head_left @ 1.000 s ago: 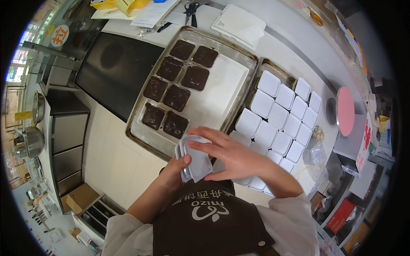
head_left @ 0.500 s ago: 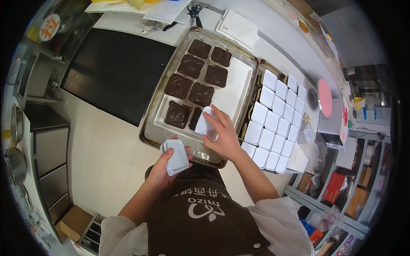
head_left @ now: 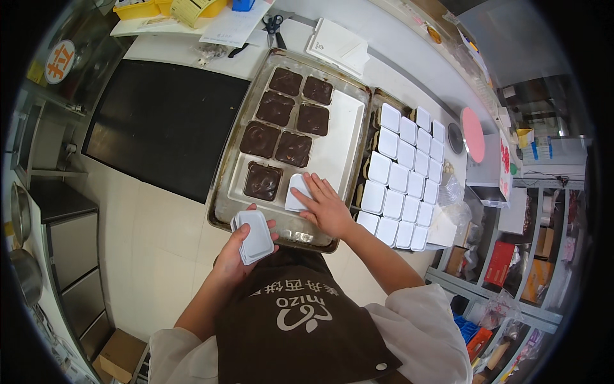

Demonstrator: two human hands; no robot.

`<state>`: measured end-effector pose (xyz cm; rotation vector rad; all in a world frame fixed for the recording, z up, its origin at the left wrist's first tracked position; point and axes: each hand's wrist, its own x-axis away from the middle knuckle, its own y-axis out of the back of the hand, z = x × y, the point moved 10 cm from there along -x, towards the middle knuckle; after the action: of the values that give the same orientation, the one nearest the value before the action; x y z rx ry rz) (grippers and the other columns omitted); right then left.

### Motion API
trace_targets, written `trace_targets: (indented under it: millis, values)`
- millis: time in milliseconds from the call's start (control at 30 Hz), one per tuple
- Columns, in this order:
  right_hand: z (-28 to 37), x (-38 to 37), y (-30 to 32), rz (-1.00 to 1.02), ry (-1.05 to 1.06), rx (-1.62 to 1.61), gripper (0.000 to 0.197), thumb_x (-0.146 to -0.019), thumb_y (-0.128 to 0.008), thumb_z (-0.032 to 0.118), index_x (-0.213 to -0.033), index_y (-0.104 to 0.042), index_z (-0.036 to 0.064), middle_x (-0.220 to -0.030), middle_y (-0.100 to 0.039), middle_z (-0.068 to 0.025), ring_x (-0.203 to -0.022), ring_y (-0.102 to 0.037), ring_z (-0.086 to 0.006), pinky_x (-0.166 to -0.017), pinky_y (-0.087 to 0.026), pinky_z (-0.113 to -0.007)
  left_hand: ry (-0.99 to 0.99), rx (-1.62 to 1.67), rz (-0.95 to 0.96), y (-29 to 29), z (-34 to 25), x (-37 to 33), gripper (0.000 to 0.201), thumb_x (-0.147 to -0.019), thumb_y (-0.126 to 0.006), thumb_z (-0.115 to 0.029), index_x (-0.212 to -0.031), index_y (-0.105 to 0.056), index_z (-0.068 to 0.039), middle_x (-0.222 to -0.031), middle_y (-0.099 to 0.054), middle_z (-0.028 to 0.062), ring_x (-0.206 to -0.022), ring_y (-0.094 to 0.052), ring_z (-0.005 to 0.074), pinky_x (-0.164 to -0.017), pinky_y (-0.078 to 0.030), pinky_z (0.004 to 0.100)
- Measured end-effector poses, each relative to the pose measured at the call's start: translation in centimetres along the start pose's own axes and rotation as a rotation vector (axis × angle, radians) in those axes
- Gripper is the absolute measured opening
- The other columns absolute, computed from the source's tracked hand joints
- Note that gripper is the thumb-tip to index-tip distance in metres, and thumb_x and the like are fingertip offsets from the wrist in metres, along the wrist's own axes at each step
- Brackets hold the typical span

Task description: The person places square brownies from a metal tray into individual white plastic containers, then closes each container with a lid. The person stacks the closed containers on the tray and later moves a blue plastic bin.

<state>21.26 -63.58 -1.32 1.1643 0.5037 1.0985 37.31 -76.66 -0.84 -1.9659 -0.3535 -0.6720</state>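
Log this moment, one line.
left hand: holds white lid stack | right hand: on single white lid | metal tray: seven dark squares uncovered

Plastic lids (head_left: 257,237) smooth; metal tray (head_left: 310,237) worn; chocolate tops (head_left: 259,139) glossy.

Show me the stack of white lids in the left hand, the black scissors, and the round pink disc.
Stack of white lids (head_left: 256,237): head view, on the top lid's face.
Black scissors (head_left: 274,29): head view, near the pivot.
Pink disc (head_left: 472,134): head view, middle of its face.
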Motion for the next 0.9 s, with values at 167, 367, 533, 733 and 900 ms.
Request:
trace_targets:
  millis: [167, 367, 533, 733, 900]
  values:
    - [-0.8, 1.3, -0.1, 0.037, -0.042, 0.126, 0.071, -0.102, -0.062, 0.047, -0.165, -0.036, 0.0283, -0.176, -0.017, -0.0175, -0.162, -0.017, -0.0382, -0.130, -0.018, -0.057, -0.006, 0.002, 0.043, -1.2, 0.3, -0.6, 0.064, -0.108, -0.049, -0.050, -0.165, -0.032, -0.028, -0.149, -0.057, 0.0186, -0.124, -0.064, 0.0340, -0.106, -0.052, 0.0563]
    - [-0.4, 0.3, 1.4, -0.087, -0.060, 0.076, 0.087, -0.087, -0.080, 0.043, -0.161, -0.039, 0.0248, -0.168, -0.028, -0.0213, -0.156, -0.025, -0.0445, -0.128, -0.022, -0.059, 0.003, 0.109, 0.126, -2.2, 1.7, -0.8, 0.063, -0.108, -0.051, -0.039, -0.166, -0.029, -0.027, -0.150, -0.055, 0.0205, -0.125, -0.063, 0.0360, -0.105, -0.054, 0.0552]
    - [-2.3, -0.1, 2.7, 0.049, -0.102, -0.266, 0.092, -0.072, -0.088, 0.020, -0.154, -0.045, 0.0199, -0.151, -0.043, -0.0262, -0.144, -0.039, -0.0467, -0.123, -0.033, -0.053, -0.055, 0.077, 0.091, -3.8, 2.7, -1.8, 0.079, -0.098, -0.064, -0.052, -0.165, -0.031, -0.026, -0.143, -0.060, 0.0197, -0.115, -0.068, 0.0353, -0.097, -0.059, 0.0537]
    - [-14.7, 3.5, 15.5, -0.166, 0.060, -0.418, 0.099, -0.065, -0.084, 0.010, -0.155, -0.043, 0.0132, -0.147, -0.045, -0.0255, -0.140, -0.042, -0.0475, -0.120, -0.038, -0.049, -0.200, -0.020, 0.059, -9.3, 3.5, -2.7, 0.097, -0.088, -0.074, -0.062, -0.165, -0.029, -0.022, -0.140, -0.060, 0.0201, -0.117, -0.067, 0.0371, -0.097, -0.060, 0.0550]
    - [-36.6, 1.2, 24.5, -0.467, -0.216, -0.198, 0.099, -0.067, -0.078, 0.008, -0.158, -0.041, 0.0199, -0.151, -0.042, -0.0234, -0.142, -0.039, -0.0466, -0.123, -0.036, -0.051, -0.202, 0.012, -0.041, -12.9, 7.6, -3.9, 0.109, -0.083, -0.081, -0.061, -0.167, -0.026, -0.019, -0.144, -0.058, 0.0207, -0.122, -0.066, 0.0364, -0.100, -0.058, 0.0547]
